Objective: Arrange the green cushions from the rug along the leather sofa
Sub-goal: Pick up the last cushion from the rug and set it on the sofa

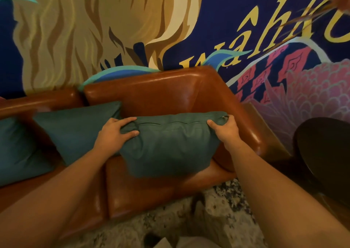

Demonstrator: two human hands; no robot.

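Painted wall mural [170, 20]: dark blue ground with wavy tan, brown and cream bands across the left and centre. Large yellow serif lettering [274, 29]: runs tilted across the blue ground at upper right, cut off by the frame edge. Pink scalloped flower motif [312, 88]: lower right of the mural. Curved teal-and-blue leaf shape [117, 71]: low centre of the mural. Dark round-topped object [325, 153]: right edge, type indeterminate. Thin reddish-brown strands [312, 14]: top right corner, blurred.

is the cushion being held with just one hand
No, the left hand and right hand each grip a top corner of the green cushion.
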